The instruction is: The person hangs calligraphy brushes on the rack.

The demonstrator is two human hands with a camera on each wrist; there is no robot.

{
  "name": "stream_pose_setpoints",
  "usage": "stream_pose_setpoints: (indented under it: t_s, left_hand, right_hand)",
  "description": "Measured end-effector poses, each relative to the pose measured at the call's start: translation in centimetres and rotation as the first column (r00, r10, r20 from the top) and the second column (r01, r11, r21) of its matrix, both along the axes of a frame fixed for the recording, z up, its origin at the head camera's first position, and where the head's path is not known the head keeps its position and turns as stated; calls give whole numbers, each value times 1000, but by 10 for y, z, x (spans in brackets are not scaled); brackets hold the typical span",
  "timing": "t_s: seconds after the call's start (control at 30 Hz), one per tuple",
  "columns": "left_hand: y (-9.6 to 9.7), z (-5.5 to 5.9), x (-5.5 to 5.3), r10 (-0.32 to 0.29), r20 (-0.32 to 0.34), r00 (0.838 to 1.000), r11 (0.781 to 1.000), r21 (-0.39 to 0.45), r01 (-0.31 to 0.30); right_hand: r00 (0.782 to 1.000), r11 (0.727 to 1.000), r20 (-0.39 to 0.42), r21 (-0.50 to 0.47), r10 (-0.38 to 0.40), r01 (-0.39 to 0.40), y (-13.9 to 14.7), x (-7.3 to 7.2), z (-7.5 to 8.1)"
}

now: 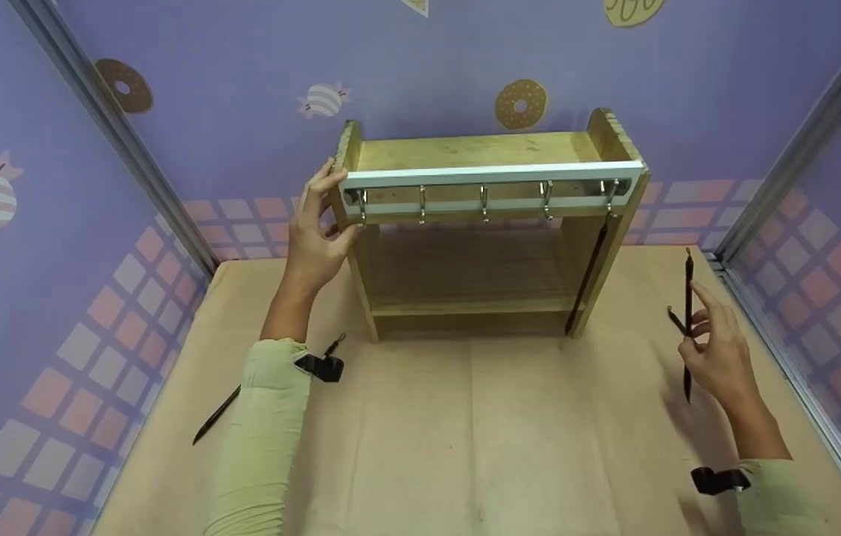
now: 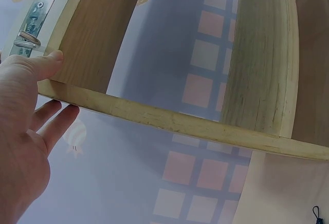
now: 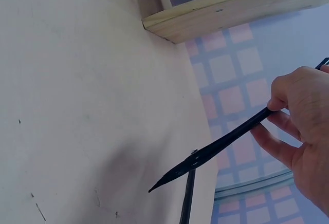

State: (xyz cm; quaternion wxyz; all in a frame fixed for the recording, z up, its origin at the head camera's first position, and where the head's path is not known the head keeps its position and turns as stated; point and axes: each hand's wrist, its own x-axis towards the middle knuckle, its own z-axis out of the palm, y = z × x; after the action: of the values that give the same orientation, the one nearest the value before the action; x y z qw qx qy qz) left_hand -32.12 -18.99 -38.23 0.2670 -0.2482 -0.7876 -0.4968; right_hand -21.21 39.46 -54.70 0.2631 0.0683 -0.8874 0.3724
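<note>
A wooden rack (image 1: 480, 306) stands at the back of the table, with a white hook rail (image 1: 458, 178) across its upper front. My left hand (image 1: 314, 246) grips the rack's upper left side, thumb at the front and fingers round the outer side. A black calligraphy brush (image 1: 590, 272) hangs from the rightmost hook, tip down. To the right of the rack, my right hand (image 1: 722, 361) pinches another black brush (image 1: 688, 286), loop end up. In the right wrist view, the tip of this held brush (image 3: 205, 153) slants over the tabletop.
Beside the right hand another brush (image 1: 676, 318) lies on the table, partly hidden. One more brush (image 1: 216, 417) lies at the left, its middle covered by the left sleeve (image 1: 260, 432). Patterned walls (image 1: 420, 67) with metal posts (image 1: 123, 141) enclose the table (image 1: 465, 424).
</note>
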Motion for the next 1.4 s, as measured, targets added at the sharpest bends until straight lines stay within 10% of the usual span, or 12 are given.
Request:
stream_pose_setpoints:
  t_s: [0.37,0.67,1.4]
  left_hand:
    - [0,-1,-1,7,11,1000,1000,14,-7]
    - [0,-2,-2,3,8,1000,1000,31,-4]
    - [-2,-1,-1,-16,4,1000,1000,12,15]
  right_hand:
    - [994,986,-86,-144,69,-81,-14,-3,-1]
    - [981,923,-53,-332,185,-192,-29,1,8]
    - [943,865,-120,-374,312,-334,-61,-3,29]
